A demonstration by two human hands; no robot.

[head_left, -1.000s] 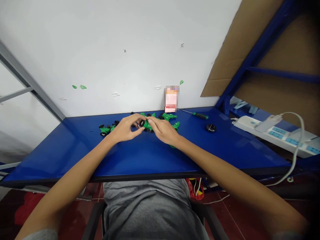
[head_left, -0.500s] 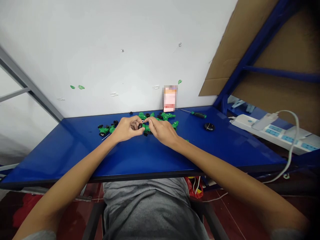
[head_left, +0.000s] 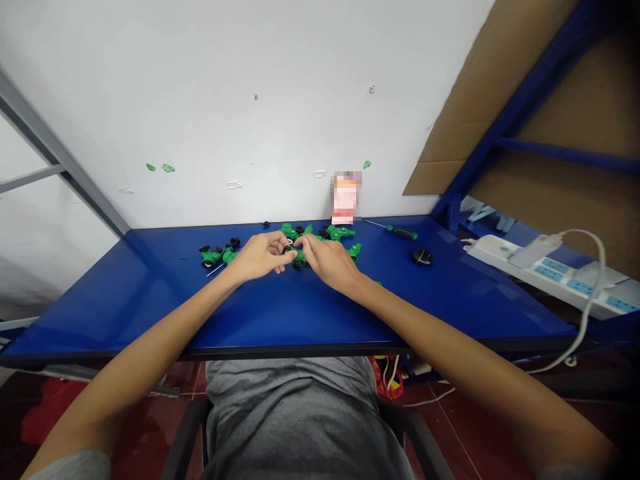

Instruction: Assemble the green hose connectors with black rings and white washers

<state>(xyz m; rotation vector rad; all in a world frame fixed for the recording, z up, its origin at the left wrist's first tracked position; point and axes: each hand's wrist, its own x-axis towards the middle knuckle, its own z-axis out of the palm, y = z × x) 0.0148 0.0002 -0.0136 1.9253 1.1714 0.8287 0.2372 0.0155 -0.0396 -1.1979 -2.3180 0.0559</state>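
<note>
My left hand [head_left: 257,257] and my right hand [head_left: 324,260] meet over the middle of the blue table top [head_left: 125,313]. Between their fingers both hold a green plastic fitting [head_left: 299,254] with black parts, mostly hidden by my fingers. Around them lie several similar green fittings with black rings: one [head_left: 215,255] left of my left hand, others [head_left: 340,233] just beyond my right hand. Small black pieces [head_left: 233,243] are scattered among them.
A green-handled screwdriver [head_left: 401,233] and a round black object [head_left: 423,257] lie on the table to the right. A pixelated package [head_left: 345,198] stands against the white wall. A white power strip [head_left: 547,275] with a cable sits beyond the right table edge, below a blue metal frame [head_left: 530,100].
My hands have closed in around the fitting, and less of it shows now. The whole view has shifted slightly as my head moved.
</note>
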